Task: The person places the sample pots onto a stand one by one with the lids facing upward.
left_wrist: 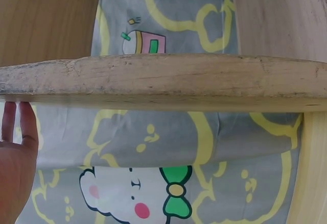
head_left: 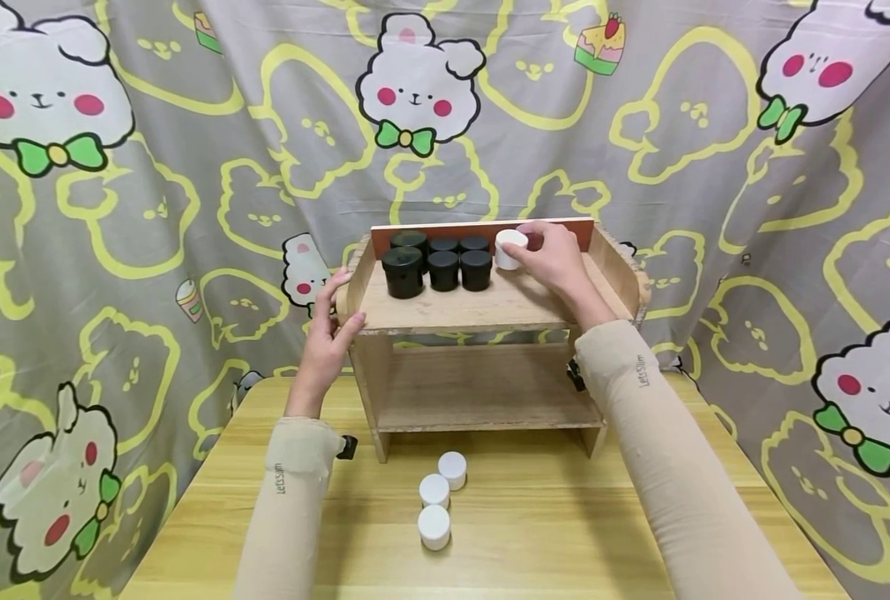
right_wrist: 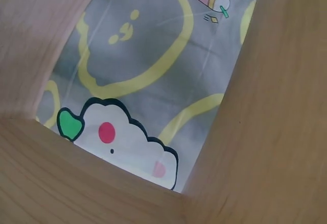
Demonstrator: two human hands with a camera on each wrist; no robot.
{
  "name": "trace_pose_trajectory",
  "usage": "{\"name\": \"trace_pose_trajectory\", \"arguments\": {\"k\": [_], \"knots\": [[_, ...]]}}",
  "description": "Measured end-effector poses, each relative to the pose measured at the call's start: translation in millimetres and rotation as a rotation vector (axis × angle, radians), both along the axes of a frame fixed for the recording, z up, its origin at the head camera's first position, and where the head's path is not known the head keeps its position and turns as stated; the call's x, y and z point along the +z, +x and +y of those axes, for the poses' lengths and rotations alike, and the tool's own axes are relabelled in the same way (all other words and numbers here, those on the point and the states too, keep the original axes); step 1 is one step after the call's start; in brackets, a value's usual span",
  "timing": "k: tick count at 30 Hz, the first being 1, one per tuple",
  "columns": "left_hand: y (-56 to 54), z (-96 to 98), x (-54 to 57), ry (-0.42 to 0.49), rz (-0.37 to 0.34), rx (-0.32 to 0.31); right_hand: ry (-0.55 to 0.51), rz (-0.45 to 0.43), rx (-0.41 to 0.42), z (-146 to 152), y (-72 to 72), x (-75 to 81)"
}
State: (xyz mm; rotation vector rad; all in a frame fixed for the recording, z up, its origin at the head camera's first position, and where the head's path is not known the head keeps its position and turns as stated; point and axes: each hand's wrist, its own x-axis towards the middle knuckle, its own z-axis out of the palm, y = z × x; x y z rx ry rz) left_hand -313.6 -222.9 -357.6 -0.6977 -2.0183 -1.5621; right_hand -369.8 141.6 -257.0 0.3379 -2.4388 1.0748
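My right hand point(head_left: 557, 254) pinches a small white jar point(head_left: 510, 250) between thumb and fingers, at the top board of a wooden shelf point(head_left: 490, 310). Left of that jar stand several black lidded jars point(head_left: 443, 271) in two rows, the leftmost ones larger. My left hand point(head_left: 327, 337) holds the shelf's left side panel, thumb at the front edge and fingers on the outer face. In the left wrist view, the fingers point(left_wrist: 29, 124) of that hand touch the panel point(left_wrist: 168, 83). The right hand and its jar are out of the right wrist view.
Three white jars point(head_left: 434, 527) stand on the wooden table point(head_left: 520, 533) in front of the shelf. The lower shelf board point(head_left: 490, 392) lies under the top one. A patterned grey curtain point(head_left: 325, 183) hangs behind and at both sides.
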Motion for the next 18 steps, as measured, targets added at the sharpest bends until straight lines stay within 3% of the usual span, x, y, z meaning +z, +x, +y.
{"name": "trace_pose_trajectory", "arguments": {"k": [8,18], "knots": [[0.3,0.0,0.1,0.004,0.002,-0.003,0.053,-0.018,-0.022,-3.7,-3.1,-3.5],[-0.5,-0.3,0.1,-0.004,0.007,-0.003,0.045,-0.028,-0.005,-5.5,-4.6,-6.5]]}}
